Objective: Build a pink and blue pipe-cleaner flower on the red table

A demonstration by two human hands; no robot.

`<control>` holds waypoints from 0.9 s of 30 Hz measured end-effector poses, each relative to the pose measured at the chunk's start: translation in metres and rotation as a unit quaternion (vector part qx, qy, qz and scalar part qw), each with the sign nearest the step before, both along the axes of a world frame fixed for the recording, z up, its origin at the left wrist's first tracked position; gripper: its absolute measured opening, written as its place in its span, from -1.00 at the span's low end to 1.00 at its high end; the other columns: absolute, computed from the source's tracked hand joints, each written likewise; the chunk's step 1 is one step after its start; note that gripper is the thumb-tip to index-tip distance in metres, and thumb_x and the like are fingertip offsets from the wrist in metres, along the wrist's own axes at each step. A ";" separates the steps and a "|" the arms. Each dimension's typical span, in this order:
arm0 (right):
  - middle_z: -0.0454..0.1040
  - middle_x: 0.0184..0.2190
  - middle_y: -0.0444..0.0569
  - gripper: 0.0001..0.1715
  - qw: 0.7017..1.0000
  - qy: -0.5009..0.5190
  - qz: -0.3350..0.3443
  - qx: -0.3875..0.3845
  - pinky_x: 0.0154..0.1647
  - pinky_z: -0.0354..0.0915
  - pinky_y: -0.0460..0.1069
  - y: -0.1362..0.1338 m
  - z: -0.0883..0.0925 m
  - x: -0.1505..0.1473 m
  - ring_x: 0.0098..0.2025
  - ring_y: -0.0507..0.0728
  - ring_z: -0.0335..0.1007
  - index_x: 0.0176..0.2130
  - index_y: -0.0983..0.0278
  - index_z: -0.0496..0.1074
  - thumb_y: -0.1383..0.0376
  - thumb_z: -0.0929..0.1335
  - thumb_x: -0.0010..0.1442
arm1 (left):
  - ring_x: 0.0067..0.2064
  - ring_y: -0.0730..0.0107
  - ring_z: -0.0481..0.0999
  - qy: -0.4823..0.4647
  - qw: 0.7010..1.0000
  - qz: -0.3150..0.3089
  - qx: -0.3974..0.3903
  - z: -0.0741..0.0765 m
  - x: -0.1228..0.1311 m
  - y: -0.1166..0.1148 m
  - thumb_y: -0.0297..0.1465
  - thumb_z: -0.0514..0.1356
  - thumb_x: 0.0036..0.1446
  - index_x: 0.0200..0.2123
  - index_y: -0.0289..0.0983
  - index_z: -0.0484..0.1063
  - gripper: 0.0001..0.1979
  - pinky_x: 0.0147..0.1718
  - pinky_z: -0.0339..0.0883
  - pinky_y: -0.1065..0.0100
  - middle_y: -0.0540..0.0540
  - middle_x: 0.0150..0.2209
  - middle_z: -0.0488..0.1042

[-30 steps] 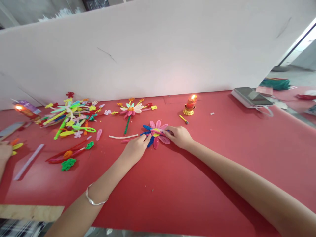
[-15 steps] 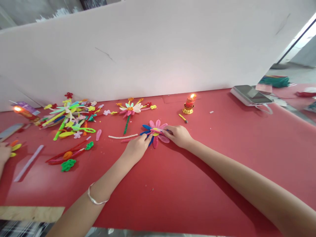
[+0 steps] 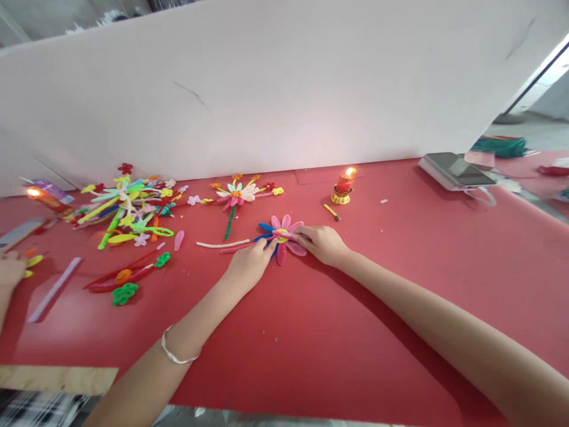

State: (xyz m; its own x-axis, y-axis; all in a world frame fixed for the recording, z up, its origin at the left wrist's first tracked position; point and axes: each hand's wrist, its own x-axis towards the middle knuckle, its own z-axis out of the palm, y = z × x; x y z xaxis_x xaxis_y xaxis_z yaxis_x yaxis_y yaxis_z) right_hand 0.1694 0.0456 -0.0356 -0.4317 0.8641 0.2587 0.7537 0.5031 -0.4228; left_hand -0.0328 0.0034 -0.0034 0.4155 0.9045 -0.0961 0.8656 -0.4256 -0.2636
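Observation:
A pipe-cleaner flower (image 3: 281,255) with pink and blue petals and a yellow middle lies flat on the red table (image 3: 338,332). Over its centre runs a pink pipe cleaner (image 3: 281,235), pinched by my right hand (image 3: 326,244) at the right side of the flower. My left hand (image 3: 251,262) is closed at the flower's left side, fingertips against the pink pipe cleaner and covering some blue petals. To the left of that hand, another pink length (image 3: 231,249) sticks out beside a white pipe cleaner (image 3: 222,244). Exactly what sits under the fingertips is hidden.
Behind the flower burns a red candle (image 3: 343,184) in a gold holder, near a short yellow stick (image 3: 331,212). A finished-looking flower (image 3: 235,194) and a colourful pipe-cleaner pile (image 3: 127,204) lie left. Another person's hand (image 3: 11,270) is at far left; a phone-like device (image 3: 457,171) stands right.
The view has shifted slightly. Both hands stay at the flower, with hardly any visible movement of the fingers. The other person's hand at far left has moved a little.

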 end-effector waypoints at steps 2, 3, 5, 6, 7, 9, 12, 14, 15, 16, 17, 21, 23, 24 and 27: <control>0.47 -0.44 -0.07 -0.60 1.000 0.000 -0.001 0.001 -0.48 -0.04 -0.11 0.000 0.000 0.000 -0.46 0.02 0.30 -0.25 0.22 0.42 0.10 0.13 0.28 | -0.32 0.33 0.46 0.001 1.000 -0.001 -0.001 0.001 0.001 0.000 -0.59 -0.15 0.18 0.21 -0.25 0.07 -0.48 -0.49 0.21 0.44 -0.20 -0.09 0.37; 0.47 -0.44 -0.07 -0.61 1.000 0.000 -0.002 0.001 -0.48 -0.03 -0.11 0.000 0.000 0.000 -0.45 0.03 0.30 -0.24 0.22 0.42 0.10 0.13 0.28 | -0.32 0.33 0.46 0.001 1.000 -0.001 0.000 0.001 0.001 0.000 -0.58 -0.15 0.18 0.21 -0.24 0.08 -0.48 -0.49 0.21 0.44 -0.20 -0.10 0.37; 0.48 -0.43 -0.07 -0.61 1.000 -0.003 -0.005 -0.002 -0.48 -0.03 -0.11 0.000 -0.001 0.000 -0.45 0.03 0.31 -0.22 0.21 0.43 0.10 0.13 0.28 | -0.33 0.34 0.46 0.001 1.000 -0.004 0.002 0.001 0.000 0.001 -0.58 -0.16 0.19 0.21 -0.25 0.08 -0.49 -0.48 0.22 0.44 -0.21 -0.12 0.37; 0.48 -0.43 -0.07 -0.61 1.000 -0.004 -0.006 -0.004 -0.49 -0.03 -0.10 -0.001 -0.001 0.000 -0.46 0.03 0.31 -0.22 0.21 0.43 0.10 0.13 0.28 | -0.34 0.33 0.46 0.001 1.000 -0.008 0.003 0.000 0.000 0.001 -0.59 -0.16 0.19 0.21 -0.26 0.08 -0.49 -0.48 0.23 0.43 -0.20 -0.12 0.37; 0.48 -0.43 -0.07 -0.61 1.000 -0.006 -0.007 -0.006 -0.49 -0.03 -0.10 -0.001 -0.001 -0.001 -0.45 0.03 0.31 -0.22 0.21 0.43 0.10 0.13 0.28 | -0.34 0.33 0.47 0.002 1.000 -0.012 0.003 0.000 -0.001 0.001 -0.60 -0.16 0.18 0.21 -0.26 0.07 -0.48 -0.48 0.23 0.42 -0.20 -0.13 0.37; 0.48 -0.42 -0.06 -0.60 1.000 -0.009 -0.008 -0.005 -0.48 -0.03 -0.10 -0.001 -0.001 -0.001 -0.45 0.04 0.32 -0.21 0.22 0.42 0.10 0.13 0.28 | -0.34 0.33 0.47 0.007 1.000 -0.017 0.001 -0.002 -0.002 0.002 -0.61 -0.17 0.18 0.21 -0.26 0.06 -0.47 -0.47 0.25 0.41 -0.19 -0.13 0.37; 0.49 -0.42 -0.07 -0.60 1.000 -0.009 -0.007 -0.002 -0.48 -0.02 -0.10 -0.001 0.000 -0.001 -0.44 0.04 0.33 -0.21 0.22 0.42 0.09 0.13 0.28 | -0.34 0.33 0.48 0.009 1.000 -0.022 0.000 -0.004 -0.003 0.002 -0.62 -0.17 0.17 0.22 -0.26 0.04 -0.45 -0.48 0.25 0.42 -0.19 -0.13 0.37; 0.49 -0.42 -0.07 -0.60 1.000 -0.010 -0.008 -0.004 -0.48 -0.02 -0.10 -0.001 0.000 -0.001 -0.45 0.04 0.32 -0.22 0.21 0.42 0.09 0.13 0.28 | -0.34 0.32 0.48 0.008 1.000 -0.027 0.004 -0.006 -0.004 0.003 -0.63 -0.17 0.16 0.23 -0.27 0.03 -0.45 -0.49 0.26 0.42 -0.19 -0.13 0.37; 0.49 -0.42 -0.07 -0.60 1.000 -0.010 -0.009 -0.006 -0.48 -0.02 -0.10 -0.001 0.001 -0.001 -0.45 0.03 0.32 -0.22 0.21 0.42 0.09 0.13 0.28 | -0.34 0.32 0.48 0.008 0.999 -0.030 0.006 -0.006 -0.004 0.003 -0.64 -0.16 0.16 0.23 -0.28 0.03 -0.44 -0.50 0.26 0.42 -0.20 -0.13 0.37; 0.49 -0.42 -0.07 -0.60 1.000 -0.011 -0.009 -0.007 -0.49 -0.03 -0.10 -0.001 0.001 -0.001 -0.45 0.03 0.32 -0.22 0.21 0.42 0.09 0.12 0.28 | -0.34 0.32 0.48 0.009 0.999 -0.032 0.009 -0.007 -0.004 0.003 -0.64 -0.16 0.16 0.23 -0.28 0.03 -0.44 -0.50 0.26 0.41 -0.20 -0.13 0.38; 0.49 -0.42 -0.07 -0.60 1.000 -0.011 -0.009 -0.009 -0.49 -0.03 -0.10 -0.001 0.001 -0.001 -0.46 0.03 0.32 -0.22 0.21 0.42 0.09 0.12 0.28 | -0.34 0.31 0.48 0.011 0.999 -0.034 0.011 -0.007 -0.004 0.003 -0.64 -0.16 0.15 0.23 -0.29 0.03 -0.44 -0.50 0.26 0.41 -0.20 -0.13 0.38; 0.49 -0.42 -0.07 -0.59 1.000 -0.011 -0.010 -0.006 -0.49 -0.04 -0.10 -0.001 0.001 -0.001 -0.46 0.03 0.32 -0.23 0.21 0.41 0.08 0.11 0.28 | -0.33 0.32 0.49 -0.003 0.999 -0.032 0.018 -0.008 -0.005 0.003 -0.66 -0.15 0.14 0.23 -0.29 0.04 -0.43 -0.48 0.29 0.41 -0.21 -0.11 0.40; 0.49 -0.41 -0.07 -0.59 1.000 -0.012 -0.010 -0.006 -0.49 -0.04 -0.10 -0.001 0.001 0.000 -0.45 0.03 0.32 -0.23 0.21 0.41 0.08 0.11 0.28 | -0.27 0.31 0.50 -0.031 0.999 -0.029 0.018 -0.007 -0.005 0.003 -0.65 -0.14 0.15 0.21 -0.30 0.08 -0.46 -0.43 0.32 0.41 -0.21 -0.10 0.41; 0.49 -0.40 -0.07 -0.59 1.000 -0.014 -0.011 -0.005 -0.49 -0.04 -0.10 0.000 0.000 0.000 -0.44 0.03 0.33 -0.23 0.21 0.41 0.08 0.12 0.28 | -0.23 0.30 0.50 -0.049 0.998 -0.026 0.018 -0.007 -0.005 0.003 -0.64 -0.13 0.16 0.18 -0.31 0.12 -0.49 -0.39 0.34 0.40 -0.21 -0.09 0.42; 0.49 -0.41 -0.06 -0.59 1.000 -0.019 -0.011 -0.004 -0.49 -0.03 -0.10 0.000 0.000 0.000 -0.43 0.04 0.34 -0.23 0.21 0.41 0.08 0.12 0.28 | -0.14 0.29 0.48 -0.094 0.995 -0.012 0.018 -0.005 -0.004 0.002 -0.59 -0.08 0.19 0.09 -0.31 0.24 -0.59 -0.30 0.36 0.38 -0.21 -0.09 0.44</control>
State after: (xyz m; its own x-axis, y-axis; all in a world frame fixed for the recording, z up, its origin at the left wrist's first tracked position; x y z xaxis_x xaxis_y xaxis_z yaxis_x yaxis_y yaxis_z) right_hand 0.1690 0.0457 -0.0356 -0.4218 0.8755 0.2358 0.7805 0.4829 -0.3970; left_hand -0.0370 0.0057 -0.0080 0.4446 0.8956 0.0169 0.8907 -0.4401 -0.1138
